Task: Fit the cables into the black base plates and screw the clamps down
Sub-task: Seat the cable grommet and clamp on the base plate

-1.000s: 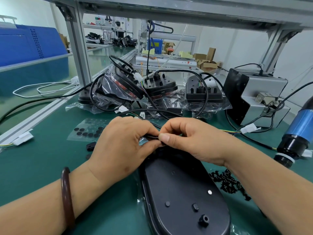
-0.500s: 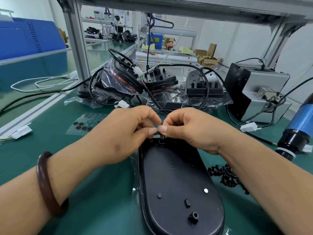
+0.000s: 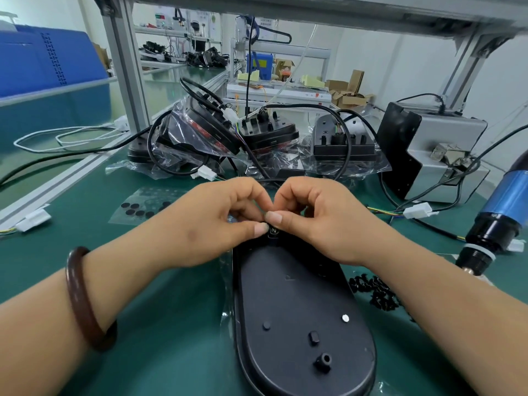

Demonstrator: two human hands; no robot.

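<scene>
Left hand (image 3: 205, 224), right hand (image 3: 323, 221): fingers (image 3: 261, 230) tight on perhaps a clamp (image 3: 273, 231) over base plate (image 3: 291, 310); discs (image 3: 133, 210) in clear bag (image 3: 148, 195).

The base plate (image 3: 300, 304) in the lower centre was matt black plastic, finely textured. Under it the bench mat (image 3: 171, 324) looked like smooth green rubber with a soft sheen. The bracelet (image 3: 85, 298) at lower left was glossy dark brown, wood-like. Crinkled clear plastic bags (image 3: 183, 138) shone. The post (image 3: 125, 67) at upper left was brushed metal. The cable (image 3: 347, 144) at centre had a smooth black jacket.
</scene>
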